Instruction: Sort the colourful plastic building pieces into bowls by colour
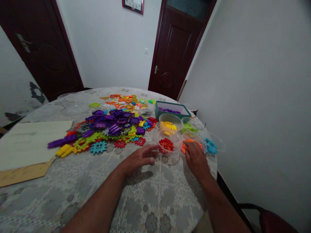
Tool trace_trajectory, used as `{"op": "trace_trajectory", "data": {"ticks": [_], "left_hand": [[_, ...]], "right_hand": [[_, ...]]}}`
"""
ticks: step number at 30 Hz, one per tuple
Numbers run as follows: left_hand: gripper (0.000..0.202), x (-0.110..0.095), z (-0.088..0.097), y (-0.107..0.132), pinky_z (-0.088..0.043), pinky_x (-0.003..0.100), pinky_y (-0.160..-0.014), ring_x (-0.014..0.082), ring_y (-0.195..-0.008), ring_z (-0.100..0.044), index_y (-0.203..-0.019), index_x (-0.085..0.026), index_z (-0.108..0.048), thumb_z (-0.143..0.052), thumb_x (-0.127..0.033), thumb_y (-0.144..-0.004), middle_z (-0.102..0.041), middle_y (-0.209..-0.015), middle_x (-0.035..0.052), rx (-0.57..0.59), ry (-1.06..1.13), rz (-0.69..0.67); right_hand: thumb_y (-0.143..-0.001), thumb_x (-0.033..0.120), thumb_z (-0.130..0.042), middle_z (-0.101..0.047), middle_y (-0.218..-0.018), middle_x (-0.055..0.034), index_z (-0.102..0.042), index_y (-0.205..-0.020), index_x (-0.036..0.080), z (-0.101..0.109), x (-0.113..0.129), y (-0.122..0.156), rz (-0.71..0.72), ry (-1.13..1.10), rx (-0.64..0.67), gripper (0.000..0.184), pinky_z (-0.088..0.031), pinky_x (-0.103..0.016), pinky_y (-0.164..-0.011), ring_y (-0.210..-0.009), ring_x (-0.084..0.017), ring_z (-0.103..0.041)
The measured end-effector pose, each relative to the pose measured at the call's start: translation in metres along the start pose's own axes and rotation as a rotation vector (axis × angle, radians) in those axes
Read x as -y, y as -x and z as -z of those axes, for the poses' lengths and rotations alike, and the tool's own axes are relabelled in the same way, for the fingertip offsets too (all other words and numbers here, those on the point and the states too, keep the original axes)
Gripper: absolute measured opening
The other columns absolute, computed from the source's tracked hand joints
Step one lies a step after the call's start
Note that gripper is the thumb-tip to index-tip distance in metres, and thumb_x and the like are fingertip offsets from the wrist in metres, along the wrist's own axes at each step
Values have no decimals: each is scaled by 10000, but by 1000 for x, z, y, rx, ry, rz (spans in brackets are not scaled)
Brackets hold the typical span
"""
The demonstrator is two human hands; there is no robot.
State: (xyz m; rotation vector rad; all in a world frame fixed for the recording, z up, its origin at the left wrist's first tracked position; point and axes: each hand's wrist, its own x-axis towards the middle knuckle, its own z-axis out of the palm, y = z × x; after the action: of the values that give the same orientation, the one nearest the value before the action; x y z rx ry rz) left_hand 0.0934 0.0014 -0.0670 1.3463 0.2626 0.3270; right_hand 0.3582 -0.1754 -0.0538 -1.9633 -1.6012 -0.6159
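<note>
My left hand (139,159) lies on the patterned tablecloth with its fingers stretched toward a clear bowl of red pieces (167,144), fingertips close to its side. My right hand (195,157) rests at the rim of a clear bowl of orange pieces (194,139), fingers curled at its edge; what they hold, if anything, is hidden. Behind these stand a bowl of yellow pieces (170,124), a bowl of green pieces (190,127) and a bowl of blue pieces (213,145). A big heap of coloured interlocking plastic pieces (114,127) covers the table's middle.
A teal box (171,108) with purple pieces stands behind the bowls. A pale board (29,139) over brown cardboard lies at the left. The round table's edge (213,171) runs close by my right hand. Two dark doors and a white wall stand beyond; a chair (267,220) is at bottom right.
</note>
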Motion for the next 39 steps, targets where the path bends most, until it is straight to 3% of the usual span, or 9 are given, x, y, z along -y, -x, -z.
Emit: {"op": "trace_trajectory", "data": {"ticks": [6, 12, 16, 19, 23, 26, 29, 33, 39], "left_hand": [[549, 3, -3, 1, -553, 447, -949, 269, -1150, -665, -1351, -258, -695, -829, -319, -822, -714, -1247, 140, 0, 76, 9], [547, 5, -5, 1, -591, 418, -855, 216, -948, -723, -1283, -260, -723, -881, -362, -770, -663, -1383, 156, -64, 121, -7], [440, 3, -11, 2, -613, 409, -756, 231, -880, -737, -1166, -202, -749, -845, -325, -755, -708, -1273, 160, -160, 87, -46], [291, -5, -13, 6, -600, 384, -715, 229, -834, -715, -1066, -175, -760, -758, -261, -788, -756, -1075, 130, -404, -121, -138], [204, -30, -4, 23, -575, 392, -912, 229, -953, -713, -1066, -207, -748, -620, -215, -906, -766, -1050, 89, -891, -439, -327], [284, -53, 20, 46, -524, 399, -1050, 246, -1119, -686, -1183, -210, -707, -570, -178, -936, -740, -1179, 101, -1150, -677, -401], [374, -68, 60, 75, -419, 444, -1186, 286, -1293, -596, -1318, -175, -647, -581, -195, -951, -682, -1319, 146, -1270, -1043, -349], [455, -69, 123, 115, -351, 487, -1227, 322, -1403, -505, -1457, -168, -561, -510, -318, -1031, -608, -1447, 187, -1258, -1413, -34], [512, -66, 196, 149, -217, 592, -1258, 395, -1516, -384, -1487, -162, -570, -486, -401, -1042, -601, -1489, 206, -1122, -1512, 112]], "right_hand": [[-979, 188, -483, -704, -1114, -154, -667, -1226, 181, -8, 3, 0, 34, 22, -16, 308, -546, -484, -979, -1067, -305, -656], [-988, 238, -486, -703, -1136, -186, -653, -1214, 155, -1, 10, -4, 130, 75, -12, 294, -525, -547, -1009, -1095, -353, -645], [-995, 271, -491, -712, -1167, -188, -666, -1217, 183, 17, 39, -10, 69, -29, -116, 295, -510, -593, -1042, -1135, -375, -664], [-1000, 292, -514, -744, -1135, -135, -687, -1172, 244, 27, 72, -13, 103, -244, -83, 249, -558, -537, -990, -1072, -332, -705], [-1009, 254, -545, -762, -1136, -80, -696, -1167, 288, 26, 122, -17, 302, -519, 128, 221, -604, -433, -918, -1043, -272, -733], [-1003, 213, -570, -752, -1134, -88, -703, -1184, 273, 16, 158, -22, 450, -648, 329, 233, -616, -396, -908, -1030, -254, -734], [-982, 177, -598, -732, -1172, -100, -704, -1230, 255, -2, 189, -25, 550, -704, 509, 281, -611, -382, -926, -1056, -250, -718], [-951, 98, -548, -738, -1099, -98, -704, -1159, 218, -37, 223, -19, 631, -806, 490, 286, -601, -360, -897, -1011, -235, -700], [-967, 105, -517, -728, -1021, -86, -682, -1098, 217, -62, 238, -1, 650, -918, 401, 238, -583, -348, -839, -932, -220, -670]]}}
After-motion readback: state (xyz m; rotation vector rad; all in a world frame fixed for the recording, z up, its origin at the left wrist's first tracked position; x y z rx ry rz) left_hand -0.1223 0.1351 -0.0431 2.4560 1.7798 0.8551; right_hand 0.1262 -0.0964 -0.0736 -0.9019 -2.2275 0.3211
